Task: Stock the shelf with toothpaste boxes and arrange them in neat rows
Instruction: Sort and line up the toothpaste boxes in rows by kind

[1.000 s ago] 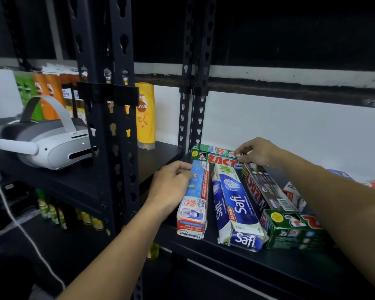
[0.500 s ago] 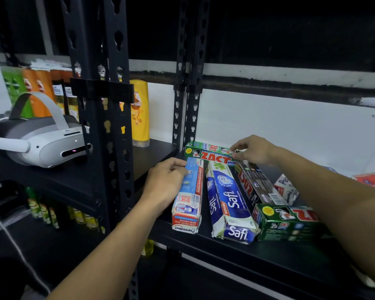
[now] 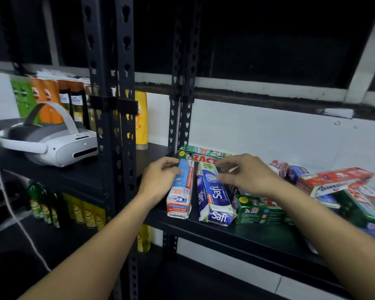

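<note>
On the black shelf [image 3: 258, 237] several toothpaste boxes lie side by side, pointing front to back. My left hand [image 3: 160, 180] grips the left edge of the blue and red Pepsodent box [image 3: 180, 198]. To its right lies the white and blue Safi box [image 3: 214, 200]. My right hand [image 3: 249, 176] hovers over the far end of the Safi box with fingers loosely curved and nothing seen in them; it is blurred. It hides most of a dark box. A green Zact box [image 3: 260, 210] lies at the front, and another green Zact box [image 3: 201, 155] lies crosswise at the back.
A loose pile of red, green and blue toothpaste boxes [image 3: 338, 182] sits at the shelf's right. A black slotted upright [image 3: 113, 105] stands to the left. Beyond it are a white headset [image 3: 52, 144] with its cable, a yellow bottle [image 3: 141, 122] and pouches.
My right hand left the back Zact box and came forward over the Safi box. My left hand stays on the Pepsodent box. The view shifted right, showing the pile.
</note>
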### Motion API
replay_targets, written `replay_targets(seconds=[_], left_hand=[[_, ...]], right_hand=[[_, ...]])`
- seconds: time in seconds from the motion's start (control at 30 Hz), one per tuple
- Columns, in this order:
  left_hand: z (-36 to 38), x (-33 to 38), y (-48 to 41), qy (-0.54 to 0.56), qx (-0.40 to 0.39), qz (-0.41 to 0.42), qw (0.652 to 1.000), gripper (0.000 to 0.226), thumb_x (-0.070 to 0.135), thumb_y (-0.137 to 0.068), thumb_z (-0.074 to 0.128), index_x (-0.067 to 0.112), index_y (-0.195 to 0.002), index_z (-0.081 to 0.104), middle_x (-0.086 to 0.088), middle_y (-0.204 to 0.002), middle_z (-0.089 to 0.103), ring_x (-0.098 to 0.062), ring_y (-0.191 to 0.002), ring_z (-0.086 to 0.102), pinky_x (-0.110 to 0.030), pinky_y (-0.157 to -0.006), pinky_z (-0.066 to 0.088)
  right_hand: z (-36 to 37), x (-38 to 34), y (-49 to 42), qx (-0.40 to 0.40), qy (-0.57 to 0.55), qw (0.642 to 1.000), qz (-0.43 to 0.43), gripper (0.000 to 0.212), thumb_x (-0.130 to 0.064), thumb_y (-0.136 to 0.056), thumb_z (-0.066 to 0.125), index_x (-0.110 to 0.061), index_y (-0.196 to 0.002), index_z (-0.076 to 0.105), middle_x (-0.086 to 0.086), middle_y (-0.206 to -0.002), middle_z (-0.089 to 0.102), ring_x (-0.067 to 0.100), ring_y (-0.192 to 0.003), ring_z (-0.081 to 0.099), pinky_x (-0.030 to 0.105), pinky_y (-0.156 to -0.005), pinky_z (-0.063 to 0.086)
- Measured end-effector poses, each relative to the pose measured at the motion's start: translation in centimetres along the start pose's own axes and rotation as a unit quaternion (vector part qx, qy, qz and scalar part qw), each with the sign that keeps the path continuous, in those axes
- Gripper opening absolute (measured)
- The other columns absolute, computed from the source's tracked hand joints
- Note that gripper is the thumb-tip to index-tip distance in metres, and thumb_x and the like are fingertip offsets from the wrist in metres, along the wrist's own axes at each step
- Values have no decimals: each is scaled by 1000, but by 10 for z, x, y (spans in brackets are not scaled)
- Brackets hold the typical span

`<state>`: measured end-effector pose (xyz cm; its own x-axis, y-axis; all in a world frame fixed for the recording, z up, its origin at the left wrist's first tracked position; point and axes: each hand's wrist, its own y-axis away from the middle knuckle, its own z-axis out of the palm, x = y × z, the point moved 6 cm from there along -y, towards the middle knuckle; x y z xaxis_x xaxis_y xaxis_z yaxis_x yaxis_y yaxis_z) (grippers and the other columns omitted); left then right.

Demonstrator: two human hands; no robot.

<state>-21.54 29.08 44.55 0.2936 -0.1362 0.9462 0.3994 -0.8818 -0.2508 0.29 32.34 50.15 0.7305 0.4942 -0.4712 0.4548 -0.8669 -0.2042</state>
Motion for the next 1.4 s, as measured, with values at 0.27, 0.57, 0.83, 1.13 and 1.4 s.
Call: replay_targets(seconds=[0.27,0.57,0.83,1.13,1.4], left_hand=[[-1,0,64,-159,-105,106,976,53,51,-86,68,33,-135,59,24,-144,42,23,-99,53,1,-74,41],[-23,-3,75,-246,-45,121,961,49,54,-94,54,38,-140,53,4,-151,47,-12,-127,54,-30,-101,46],[-22,7,83,-243,-14,106,964,60,41,-85,72,32,-140,53,1,-123,66,-7,-89,63,-23,-75,53],[-16,55,95,-150,32,141,978,44,35,-88,70,24,-130,63,5,-105,67,-4,-84,62,-14,-67,44],[58,110,117,-97,-12,192,976,43,30,-89,70,22,-131,64,6,-107,68,4,-80,62,-6,-67,45]], right_hand=[[32,-12,18,-59,153,984,74,58,-70,-87,47,-42,-138,50,-3,-146,49,23,-129,49,40,-106,40],[47,-27,25,-109,233,959,122,80,-81,-82,39,-34,-146,40,-4,-152,39,28,-139,33,48,-108,28],[34,-27,22,48,47,981,185,46,-49,-75,63,-27,-115,68,-4,-126,63,22,-115,55,41,-101,39],[-26,-15,52,154,-113,972,138,13,-32,-76,68,-19,-76,71,1,-82,67,22,-88,60,24,-66,45],[-110,38,121,258,-132,947,136,44,-31,-79,72,-15,-121,69,5,-120,68,17,-100,63,27,-80,52]])
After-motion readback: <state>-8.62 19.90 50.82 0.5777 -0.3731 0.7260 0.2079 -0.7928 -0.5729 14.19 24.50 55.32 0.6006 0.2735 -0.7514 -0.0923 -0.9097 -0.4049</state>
